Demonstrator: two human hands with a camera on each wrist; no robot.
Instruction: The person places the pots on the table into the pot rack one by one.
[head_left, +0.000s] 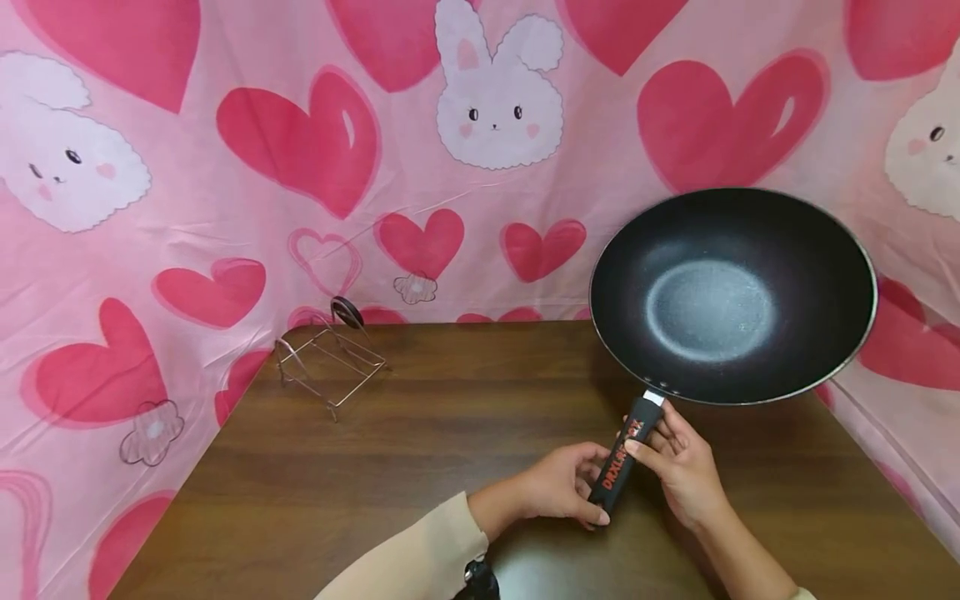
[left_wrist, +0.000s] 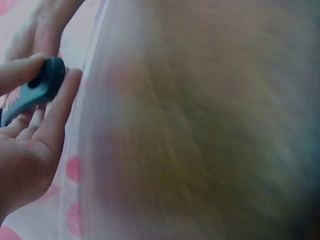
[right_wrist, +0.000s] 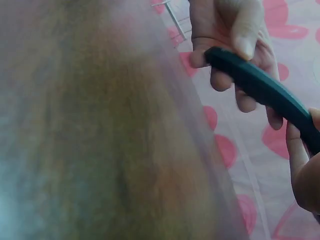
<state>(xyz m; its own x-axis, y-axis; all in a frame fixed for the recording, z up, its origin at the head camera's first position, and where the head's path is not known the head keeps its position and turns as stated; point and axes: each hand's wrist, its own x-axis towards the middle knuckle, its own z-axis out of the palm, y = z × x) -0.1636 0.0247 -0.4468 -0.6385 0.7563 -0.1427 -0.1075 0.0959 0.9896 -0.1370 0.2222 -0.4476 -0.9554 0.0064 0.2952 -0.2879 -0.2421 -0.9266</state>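
Note:
A black wok point(head_left: 810, 283) with a worn, pale patch at its bottom is held up above the right side of the table, its inside facing the head camera. Its black handle point(head_left: 621, 458) carries red lettering and slants down toward me. Close to the pan body, my right hand point(head_left: 690, 479) grips the handle with the thumb on top. At the handle's free end my left hand point(head_left: 551, 485) pinches it between thumb and fingers. Both wrist views show the handle end point(left_wrist: 47, 82), with the left fingers point(right_wrist: 247, 97) beneath it in the right wrist view.
A small wire rack point(head_left: 330, 367) with a black round piece stands at the table's back left. The brown wooden table point(head_left: 450, 400) meets a pink cloth point(head_left: 420, 183) with hearts and rabbits, hanging behind and at both sides.

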